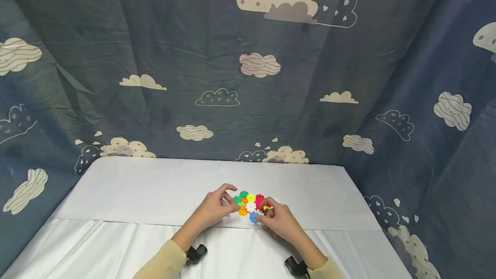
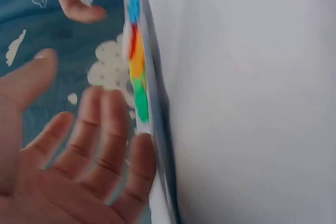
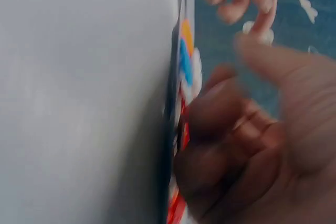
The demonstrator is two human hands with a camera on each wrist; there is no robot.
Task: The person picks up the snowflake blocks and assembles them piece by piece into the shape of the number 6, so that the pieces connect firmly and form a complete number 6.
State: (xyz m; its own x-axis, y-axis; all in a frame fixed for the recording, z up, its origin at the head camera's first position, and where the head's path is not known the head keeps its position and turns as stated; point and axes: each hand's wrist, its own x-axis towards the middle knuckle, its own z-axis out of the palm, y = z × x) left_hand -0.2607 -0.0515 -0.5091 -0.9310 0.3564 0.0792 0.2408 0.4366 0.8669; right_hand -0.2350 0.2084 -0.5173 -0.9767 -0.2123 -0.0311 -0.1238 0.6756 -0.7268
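Several flower-shaped plastic discs lie in a cluster on the white cloth, seen in the head view. Among them are a green disc [image 1: 243, 194], a yellow disc [image 1: 251, 197], a white disc [image 1: 251, 206], an orange disc [image 1: 242, 211], a red disc [image 1: 259, 199] and a blue disc [image 1: 253, 217]. My left hand [image 1: 215, 204] is at the cluster's left side, its fingers spread and holding nothing in the left wrist view. On the right side, my right hand [image 1: 282, 222] has its thumb apart from loosely bent fingers, with no disc visible between them. Both wrist views are blurred.
A table covered in white cloth [image 1: 155, 193] carries the discs, with a fold line crossing it near them. Behind and at both sides hangs a dark blue cloud-print curtain [image 1: 174, 55]. Black wrist cameras [image 1: 196, 253] sit under the sleeves.
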